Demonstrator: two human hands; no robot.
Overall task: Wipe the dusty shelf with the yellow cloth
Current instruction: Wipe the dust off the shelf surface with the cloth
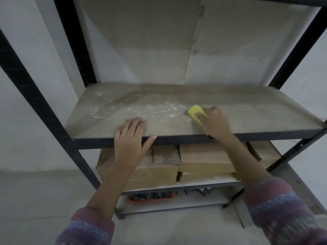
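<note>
Pressing yellow cloth (196, 112) onto shelf (247, 110), right hand (215, 123) reaches forward.

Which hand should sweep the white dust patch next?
Right. The right hand already presses the yellow cloth at the edge of the white dust patch; the left hand lies flat on the brown shelf board, empty.

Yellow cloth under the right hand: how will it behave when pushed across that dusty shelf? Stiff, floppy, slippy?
The yellow cloth looks bunched into a thick soft pad under the right hand, so it probably squashes rather than staying stiff. It likely slides easily over the flat brown shelf board, pushing the white dust ahead.
</note>
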